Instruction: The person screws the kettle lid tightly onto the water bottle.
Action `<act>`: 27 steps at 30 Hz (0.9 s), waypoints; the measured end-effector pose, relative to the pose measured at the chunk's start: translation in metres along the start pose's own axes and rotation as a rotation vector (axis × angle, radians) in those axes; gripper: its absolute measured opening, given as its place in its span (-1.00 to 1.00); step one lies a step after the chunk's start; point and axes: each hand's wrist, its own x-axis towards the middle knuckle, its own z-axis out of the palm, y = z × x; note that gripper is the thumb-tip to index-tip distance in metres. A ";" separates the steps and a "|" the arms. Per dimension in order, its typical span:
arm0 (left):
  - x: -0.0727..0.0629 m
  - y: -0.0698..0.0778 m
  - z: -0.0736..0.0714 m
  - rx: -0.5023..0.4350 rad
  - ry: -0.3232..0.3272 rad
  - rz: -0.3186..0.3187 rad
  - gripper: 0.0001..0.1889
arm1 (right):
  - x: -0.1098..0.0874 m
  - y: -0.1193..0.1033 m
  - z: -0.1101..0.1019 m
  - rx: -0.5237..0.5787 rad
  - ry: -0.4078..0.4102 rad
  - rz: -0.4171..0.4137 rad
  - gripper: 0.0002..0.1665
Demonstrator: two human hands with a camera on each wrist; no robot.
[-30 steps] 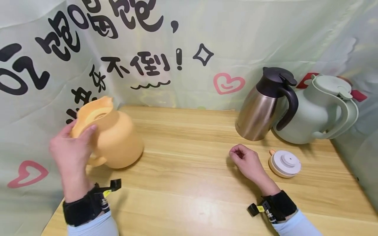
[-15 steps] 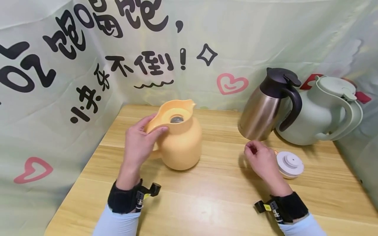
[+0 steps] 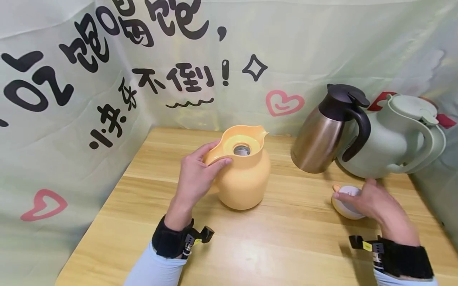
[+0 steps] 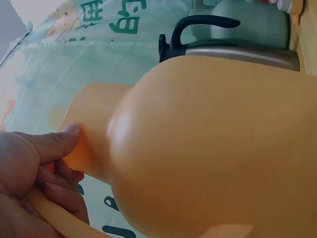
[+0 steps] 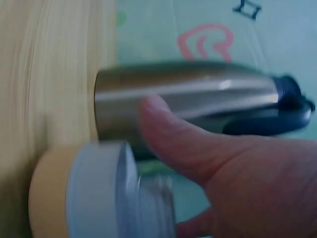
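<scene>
My left hand grips the orange thermos jug at the top of its handle, with the thumb against the neck. The jug stands upright on the table, its mouth uncovered and a shiny opening visible inside. In the left wrist view, the jug's rounded body fills much of the frame. Over at the right, my right hand is spread over a white-and-orange lid, which lies with its white plug side up. In the right wrist view the thumb extends above the lid, apart from it.
Behind the lid stands a metallic brown vacuum jug with a dark handle. A large pale green jug is close beside it. A printed cloth hangs along the back and left edges of the wooden table.
My left hand has brought the orange jug rightward from the left side of the table to its middle. My right hand has moved right and over the lid, its fingers opening out.
</scene>
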 end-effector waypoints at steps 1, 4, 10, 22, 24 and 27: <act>0.001 0.000 0.000 -0.001 -0.002 -0.001 -0.42 | 0.001 0.004 -0.001 0.000 -0.038 0.001 0.61; 0.002 0.001 0.001 0.007 0.004 0.008 -0.43 | 0.006 0.006 0.001 0.024 -0.088 -0.051 0.51; 0.004 0.004 0.003 -0.026 -0.034 -0.012 -0.45 | 0.009 -0.018 0.018 0.023 -0.060 -0.170 0.26; 0.007 0.001 0.006 -0.127 -0.165 -0.061 -0.46 | 0.012 -0.057 0.060 0.230 0.084 -0.314 0.29; 0.008 0.001 0.005 -0.134 -0.181 -0.069 -0.46 | 0.013 -0.054 0.060 0.238 0.070 -0.311 0.40; 0.009 0.000 0.004 -0.140 -0.197 -0.082 -0.47 | 0.014 -0.049 0.058 0.247 0.056 -0.332 0.41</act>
